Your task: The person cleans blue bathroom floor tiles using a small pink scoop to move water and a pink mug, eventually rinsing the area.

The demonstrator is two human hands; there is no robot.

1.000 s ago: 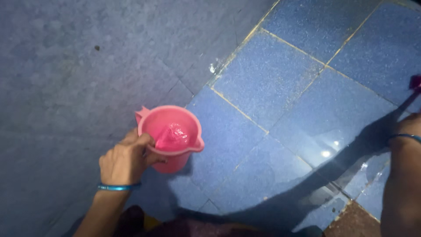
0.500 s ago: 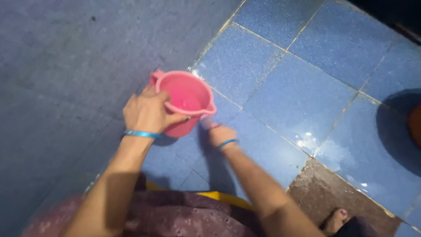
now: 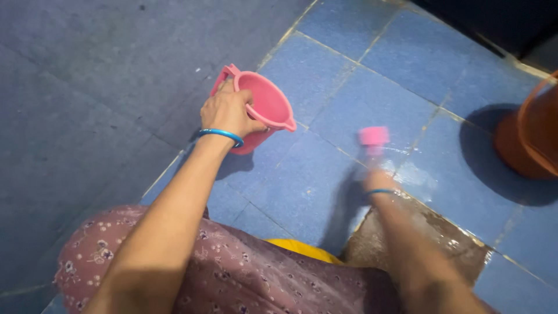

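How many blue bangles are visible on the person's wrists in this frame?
2: one blue bangle on the left wrist, behind the left hand gripping the pink jug; another on the blurred right wrist.

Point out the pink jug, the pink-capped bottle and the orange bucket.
pink jug (image 3: 268, 103): head view, on its inner wall.
pink-capped bottle (image 3: 373, 136): head view, on its blurred pink cap.
orange bucket (image 3: 537, 136): head view, on its outer wall.

Jug (image 3: 264, 110) sits on the floor (image 3: 372, 99) at upper centre of the frame, left hand (image 3: 228, 111) on its near rim. Bottle (image 3: 372, 145) right of the jug, apart from it, right hand (image 3: 378, 180) just below. Bucket (image 3: 532, 134) at right edge. Lap fills lower left.
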